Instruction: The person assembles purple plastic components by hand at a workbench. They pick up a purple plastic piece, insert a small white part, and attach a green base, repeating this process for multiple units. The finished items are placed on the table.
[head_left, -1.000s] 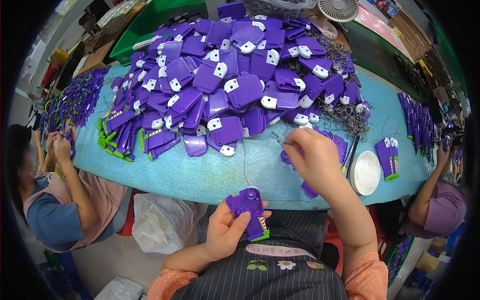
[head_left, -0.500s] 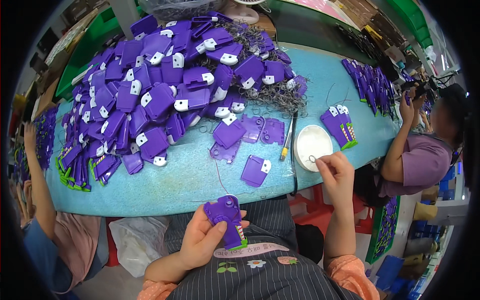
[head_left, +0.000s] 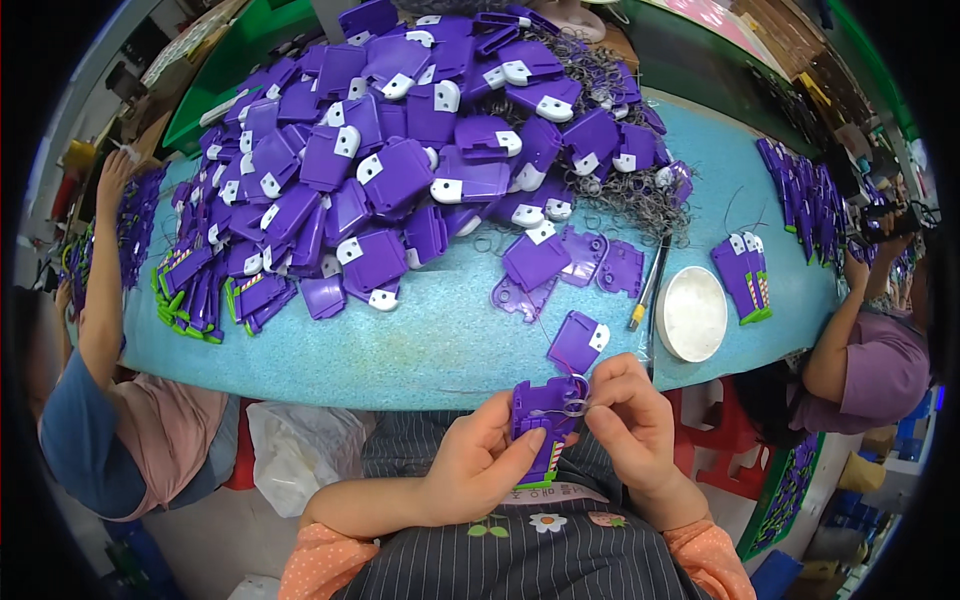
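The purple shell (head_left: 533, 430) is held off the table, left of the white bowl (head_left: 692, 315) and nearer the wearer, its inner side up and its green-tipped end towards the apron (head_left: 440, 555). The left hand (head_left: 475, 465) clamps it, thumb on top and fingers beneath. The right hand (head_left: 635, 425), over the bowl half a second ago, is now at the shell's far right corner; its thumb and fingertips look pinched together on a small wire ring (head_left: 575, 404). Ring and shell now meet, so the work appears to have passed from fetching to fitting; whether the ring is seated I cannot tell. Just left of the bowl lie a yellow-handled tool (head_left: 637, 315) and a loose purple cover (head_left: 575, 340). Beyond the bowl is a tangle of wire rings (head_left: 635, 212); farther left, a big heap of purple covers (head_left: 395, 185). Right of the bowl rests a pair of purple pieces (head_left: 742, 275).
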